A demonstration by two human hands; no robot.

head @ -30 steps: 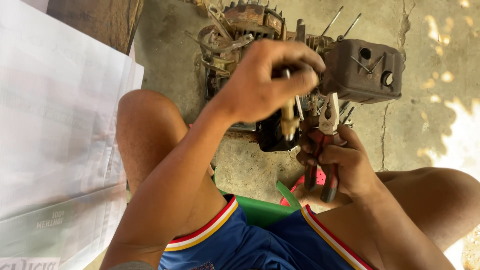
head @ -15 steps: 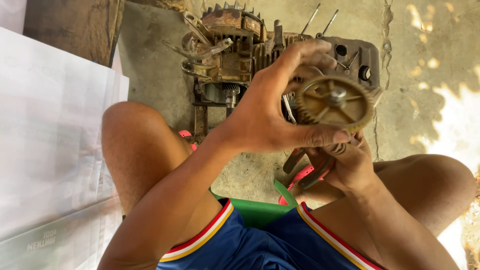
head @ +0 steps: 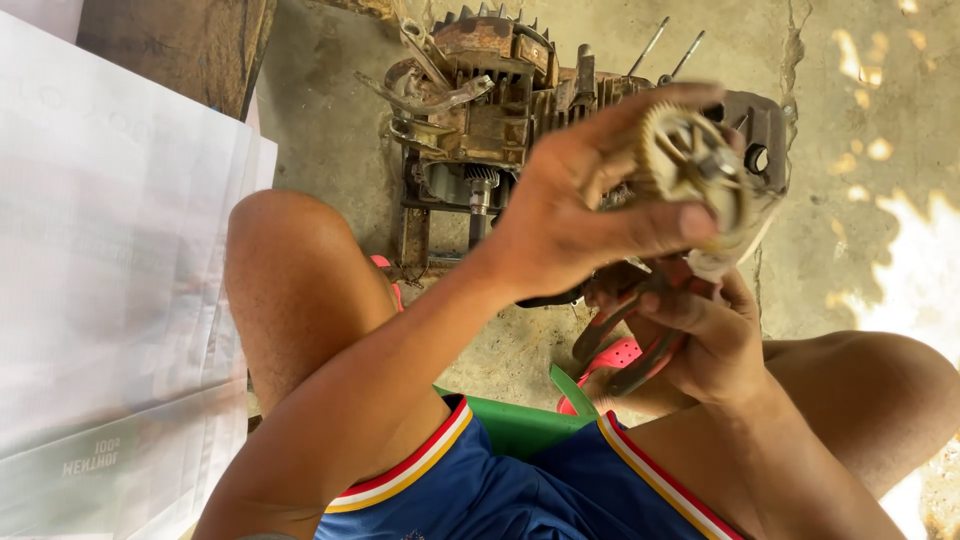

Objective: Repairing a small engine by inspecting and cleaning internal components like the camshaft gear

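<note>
1. Your left hand (head: 575, 215) is pinching a toothed gear (head: 690, 175) by its rim, thumb on the near edge and fingers curled over the far side. It's lifted clear, held above the engine block (head: 500, 120).
2. Your right hand (head: 715, 345) is closed around pliers (head: 630, 335) with dark, reddish grips, just below the gear. The pliers' nose is hidden behind your left hand, so I can't tell whether it's gripping anything.
3. The engine sits on the concrete floor (head: 330, 130) between your knees, rusty, fins up, with two thin studs (head: 665, 45) sticking out at the top.
4. My read on the step: the gear is off the engine and you're looking it over in hand.
5. Next move needs a steady grip on the gear rim. Keep the teeth clear of the pliers, and it's blurred here, so hold still before checking wear.
6. White printed sacks (head: 110, 280) lie at your left; a green seat (head: 520, 420) is under you.
</note>
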